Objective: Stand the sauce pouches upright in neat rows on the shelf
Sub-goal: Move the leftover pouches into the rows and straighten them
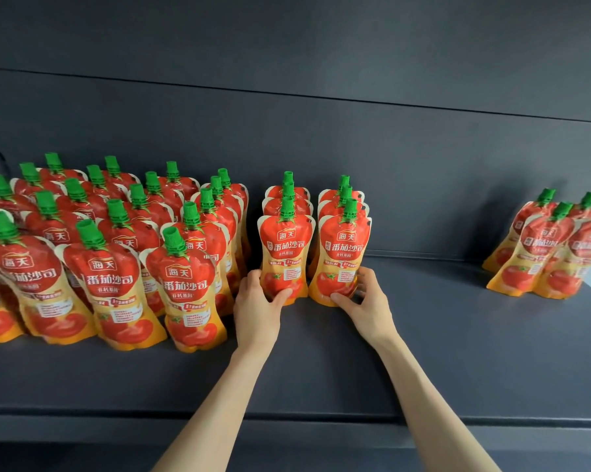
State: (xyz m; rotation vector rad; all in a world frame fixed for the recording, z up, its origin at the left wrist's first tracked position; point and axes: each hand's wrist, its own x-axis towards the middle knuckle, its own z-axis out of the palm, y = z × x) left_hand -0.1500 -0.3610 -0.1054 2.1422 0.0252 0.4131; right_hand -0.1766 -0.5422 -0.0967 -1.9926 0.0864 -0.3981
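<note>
A dark grey shelf [423, 352] runs the width of the view. On its left stands a big block of sauce pouches [117, 267], red and yellow with green caps, upright in rows reaching back toward the far panel [321, 137]. At the far right, well apart, a smaller cluster [546, 253] leans a little. Between them stand two short rows [316, 212], three deep, side by side. The left hand [258, 308] grips the base of the left front pouch [285, 247], thumb across its face. The right hand [365, 304] pinches the base of the right front pouch [343, 253] likewise.
</note>
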